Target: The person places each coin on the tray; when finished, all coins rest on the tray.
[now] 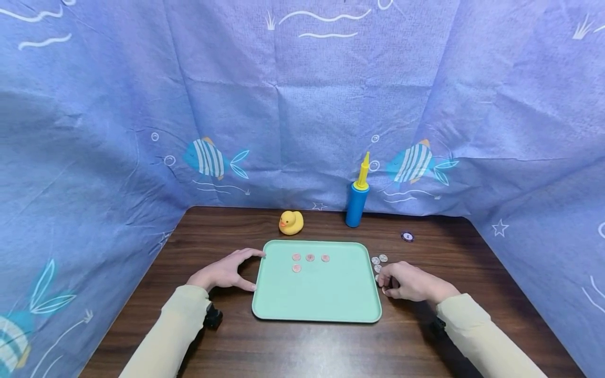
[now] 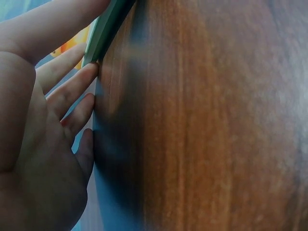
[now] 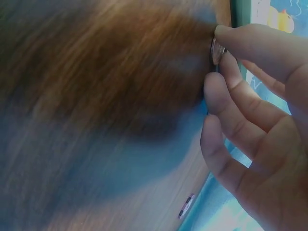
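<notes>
Plainly, the relation that matters lies at the right hand (image 1: 406, 282), just outside the tray's right edge and closer to its near right corner than its far one. Its thumb and index finger pinch a coin (image 3: 218, 50), its other fingers bent beside them; whether the coin is off the table (image 1: 316, 349) I cannot tell. The coin is round, with no long axis to line up, so direction counts: the tray (image 1: 347, 307) lies immediately to its left across the rim. The right hand is clearly the nearer one to it.

At the tray's left edge, the left hand (image 1: 227, 270) has thumb and index finger spread apart, both tips at the rim, gripping nothing.

Slightly farther off, silver coins (image 1: 377, 268) cluster beside the tray's right edge. Inside, towards the far edge, three copper coins (image 1: 310, 258) make a row, with a fourth just nearer than the leftmost.

Beyond, a poker chip (image 1: 407, 237) lies towards the table's far right corner, a rubber duck (image 1: 290, 223) sits behind the tray's far edge, and a blue pump (image 1: 356, 206) stands upright before the fish-print curtain (image 1: 307, 115).
</notes>
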Action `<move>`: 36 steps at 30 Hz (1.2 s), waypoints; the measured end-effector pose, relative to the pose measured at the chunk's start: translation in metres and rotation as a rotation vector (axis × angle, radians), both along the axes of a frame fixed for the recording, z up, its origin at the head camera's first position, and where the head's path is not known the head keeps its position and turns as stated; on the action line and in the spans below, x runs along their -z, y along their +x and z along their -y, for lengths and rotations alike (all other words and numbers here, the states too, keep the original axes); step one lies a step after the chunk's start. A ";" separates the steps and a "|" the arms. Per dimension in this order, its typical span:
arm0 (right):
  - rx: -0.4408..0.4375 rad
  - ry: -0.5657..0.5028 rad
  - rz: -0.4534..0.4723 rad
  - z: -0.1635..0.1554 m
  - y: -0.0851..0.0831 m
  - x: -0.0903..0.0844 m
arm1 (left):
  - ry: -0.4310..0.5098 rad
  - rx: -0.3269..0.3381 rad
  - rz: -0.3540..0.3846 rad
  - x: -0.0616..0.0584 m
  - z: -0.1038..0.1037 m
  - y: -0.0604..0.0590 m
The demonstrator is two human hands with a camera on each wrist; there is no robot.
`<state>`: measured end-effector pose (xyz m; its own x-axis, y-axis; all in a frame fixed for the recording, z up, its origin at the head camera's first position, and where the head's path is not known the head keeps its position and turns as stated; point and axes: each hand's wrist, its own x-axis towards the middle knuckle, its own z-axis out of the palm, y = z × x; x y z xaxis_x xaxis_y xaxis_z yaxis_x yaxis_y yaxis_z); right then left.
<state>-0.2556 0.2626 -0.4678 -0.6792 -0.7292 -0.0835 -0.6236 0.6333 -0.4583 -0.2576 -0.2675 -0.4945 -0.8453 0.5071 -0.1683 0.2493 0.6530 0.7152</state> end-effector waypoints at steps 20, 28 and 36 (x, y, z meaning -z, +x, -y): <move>0.001 -0.109 0.025 -0.006 -0.002 0.006 | 0.004 -0.004 0.021 -0.004 -0.001 0.001; -0.086 -0.172 -0.011 -0.007 -0.002 0.006 | 0.000 -0.004 0.018 -0.004 -0.002 0.002; -0.101 -0.174 0.029 -0.008 -0.002 0.003 | 0.003 -0.004 0.012 -0.001 -0.001 0.001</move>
<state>-0.2581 0.2710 -0.4711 -0.6006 -0.7989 0.0308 -0.6649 0.4778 -0.5741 -0.2564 -0.2668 -0.4930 -0.8452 0.5043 -0.1771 0.2379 0.6516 0.7203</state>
